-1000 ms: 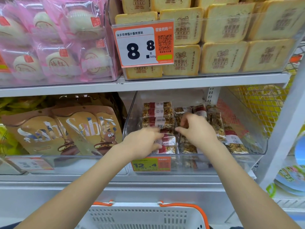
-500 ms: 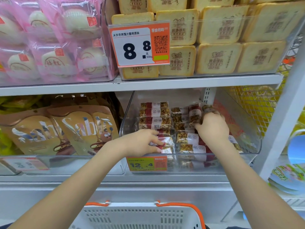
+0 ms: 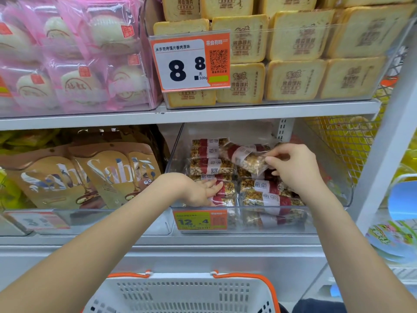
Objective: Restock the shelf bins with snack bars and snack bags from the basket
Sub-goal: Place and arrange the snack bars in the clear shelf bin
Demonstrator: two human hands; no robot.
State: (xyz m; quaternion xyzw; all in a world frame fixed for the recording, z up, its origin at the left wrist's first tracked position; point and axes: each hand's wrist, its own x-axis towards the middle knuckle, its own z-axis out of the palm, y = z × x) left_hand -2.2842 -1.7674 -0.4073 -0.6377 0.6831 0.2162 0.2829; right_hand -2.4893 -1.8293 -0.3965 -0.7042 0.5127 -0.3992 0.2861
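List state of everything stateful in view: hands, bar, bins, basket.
right hand: pinches a snack bar
snack bar: lifted, tilted above the rows
left hand: fingers straight, resting on stacked bars
clear bin: partly filled, bars in rows
basket: below shelf, contents not visible

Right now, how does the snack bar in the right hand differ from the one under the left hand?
The bar in the right hand is lifted and tilted above the stack, pinched at one end by the right hand. The bar under the left hand lies flat in the clear bin, with the left hand resting on it. Both have clear wrappers with red-and-white labels.
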